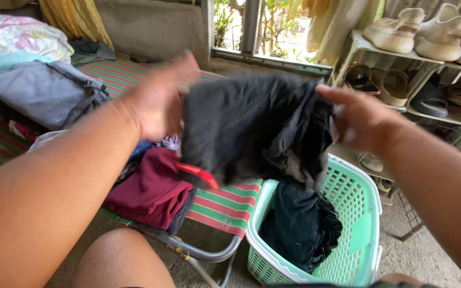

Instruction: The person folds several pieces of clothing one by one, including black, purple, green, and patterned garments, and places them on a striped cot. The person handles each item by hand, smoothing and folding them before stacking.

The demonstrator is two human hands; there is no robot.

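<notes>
Black garment [252, 125] hangs spread between both hands above the striped cot [225, 205], held up by its edges so it drapes flat. Left hand [158, 101] pinches one side; right hand [361, 120] seems to grip the other, though blur hides its fingertips. Below, the green laundry basket [356, 213] holds dark clothes [300, 226]; a folded maroon garment [153, 192] lies on the cot.

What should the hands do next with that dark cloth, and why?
Probably lower the dark cloth onto the striped cot beside the maroon pile. The left hand and right hand hold it bunched in the air above the green basket, and folded clothes already sit there.
</notes>
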